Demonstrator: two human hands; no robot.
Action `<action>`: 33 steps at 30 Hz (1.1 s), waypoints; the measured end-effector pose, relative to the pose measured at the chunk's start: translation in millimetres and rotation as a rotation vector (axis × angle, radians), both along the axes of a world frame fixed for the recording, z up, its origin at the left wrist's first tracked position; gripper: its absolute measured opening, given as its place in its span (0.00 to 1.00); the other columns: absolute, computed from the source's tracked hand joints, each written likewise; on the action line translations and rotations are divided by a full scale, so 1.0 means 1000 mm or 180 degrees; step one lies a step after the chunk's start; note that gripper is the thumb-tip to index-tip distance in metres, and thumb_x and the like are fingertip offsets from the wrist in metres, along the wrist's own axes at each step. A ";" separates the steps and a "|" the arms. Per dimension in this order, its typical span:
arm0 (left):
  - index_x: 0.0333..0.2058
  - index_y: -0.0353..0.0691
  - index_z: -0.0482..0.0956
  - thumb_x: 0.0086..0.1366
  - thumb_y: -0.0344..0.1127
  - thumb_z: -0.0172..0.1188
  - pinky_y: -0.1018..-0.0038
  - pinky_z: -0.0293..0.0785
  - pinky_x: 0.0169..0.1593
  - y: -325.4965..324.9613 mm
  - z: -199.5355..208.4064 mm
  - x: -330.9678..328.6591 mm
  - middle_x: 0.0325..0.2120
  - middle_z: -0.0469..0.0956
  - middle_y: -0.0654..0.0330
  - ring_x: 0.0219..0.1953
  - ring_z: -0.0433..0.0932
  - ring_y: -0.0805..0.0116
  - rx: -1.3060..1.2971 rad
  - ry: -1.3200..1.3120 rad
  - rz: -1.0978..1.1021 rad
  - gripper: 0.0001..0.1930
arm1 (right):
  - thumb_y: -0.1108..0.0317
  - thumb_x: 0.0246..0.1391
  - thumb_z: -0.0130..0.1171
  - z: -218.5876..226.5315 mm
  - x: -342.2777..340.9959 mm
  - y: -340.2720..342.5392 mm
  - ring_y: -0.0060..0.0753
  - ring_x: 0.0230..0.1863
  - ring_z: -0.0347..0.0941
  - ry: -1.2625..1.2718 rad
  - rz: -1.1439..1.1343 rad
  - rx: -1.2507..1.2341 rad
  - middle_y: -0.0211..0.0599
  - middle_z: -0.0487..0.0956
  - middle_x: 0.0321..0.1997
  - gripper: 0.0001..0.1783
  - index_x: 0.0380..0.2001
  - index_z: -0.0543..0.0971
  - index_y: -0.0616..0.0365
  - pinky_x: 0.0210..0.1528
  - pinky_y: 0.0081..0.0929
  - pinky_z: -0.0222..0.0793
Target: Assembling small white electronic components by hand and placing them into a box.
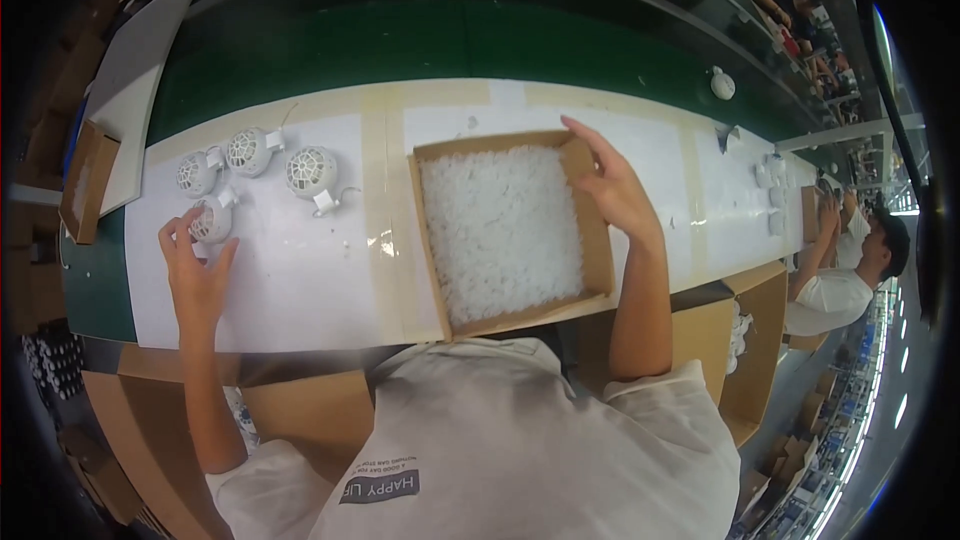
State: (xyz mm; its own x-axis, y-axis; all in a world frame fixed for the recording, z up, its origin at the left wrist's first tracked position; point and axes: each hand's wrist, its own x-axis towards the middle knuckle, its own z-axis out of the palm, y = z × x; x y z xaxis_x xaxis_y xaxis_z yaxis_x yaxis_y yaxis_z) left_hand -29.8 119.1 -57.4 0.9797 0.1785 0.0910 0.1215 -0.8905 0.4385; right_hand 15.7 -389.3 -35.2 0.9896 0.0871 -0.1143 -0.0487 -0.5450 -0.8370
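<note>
On the left of the white table top my left hand (197,275) has its fingers and thumb curved round a white round housing (211,222) with a slotted grille, which looks like a small fan. Behind it lie three more such units: a left one (197,175), a middle one (247,152) and a right one (311,171), with white brackets and short wires. My right hand (618,195) grips the right wall of a shallow cardboard box (597,265), its thumb over the rim. Small clear-white plastic pieces (503,230) fill that box.
Open cartons (310,410) stand below the table edge at left, and another carton (752,360) with white parts at right. A small cardboard tray (90,185) leans at far left. More white units (770,190) stand to the right, near a co-worker (850,285). Behind runs a green surface (420,40).
</note>
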 end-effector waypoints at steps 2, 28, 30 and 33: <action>0.56 0.43 0.70 0.58 0.28 0.68 0.66 0.77 0.47 0.001 -0.013 0.004 0.55 0.65 0.55 0.51 0.73 0.59 -0.0164 -0.0206 0.0119 0.27 | 0.82 0.47 0.47 -0.008 -0.001 -0.003 0.45 0.72 0.59 -0.0102 -0.0043 -0.0098 0.46 0.66 0.70 0.39 0.67 0.68 0.52 0.72 0.33 0.50; 0.53 0.36 0.67 0.69 0.40 0.56 0.57 0.86 0.33 -0.199 0.077 0.030 0.38 0.76 0.47 0.41 0.81 0.44 -0.4854 0.0710 -0.2058 0.20 | 0.73 0.47 0.64 0.000 -0.010 0.049 0.47 0.35 0.78 -0.1178 0.1422 -0.1697 0.39 0.81 0.30 0.04 0.29 0.80 0.55 0.37 0.42 0.73; 0.51 0.34 0.69 0.68 0.39 0.56 0.57 0.86 0.32 -0.210 0.079 0.038 0.36 0.76 0.47 0.41 0.81 0.44 -0.4716 0.0830 -0.2347 0.18 | 0.74 0.47 0.64 0.003 -0.012 0.049 0.48 0.34 0.78 -0.1185 0.1399 -0.1766 0.39 0.81 0.29 0.04 0.29 0.80 0.55 0.36 0.42 0.73; 0.47 0.32 0.74 0.68 0.39 0.56 0.57 0.84 0.28 -0.224 0.084 0.047 0.33 0.77 0.50 0.38 0.80 0.44 -0.4666 0.0307 -0.2843 0.17 | 0.72 0.49 0.64 0.007 -0.009 0.050 0.47 0.34 0.79 -0.0932 0.1483 -0.0671 0.39 0.82 0.30 0.02 0.27 0.81 0.57 0.34 0.40 0.74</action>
State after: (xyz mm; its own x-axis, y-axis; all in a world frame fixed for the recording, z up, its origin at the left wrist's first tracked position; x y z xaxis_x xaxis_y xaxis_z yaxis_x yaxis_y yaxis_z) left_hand 17.3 -104.8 26.6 0.8059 -0.5093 0.3020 -0.0780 0.4143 0.9068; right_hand 6.6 -339.1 -27.9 0.8455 0.5253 0.0959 0.4525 -0.6096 -0.6509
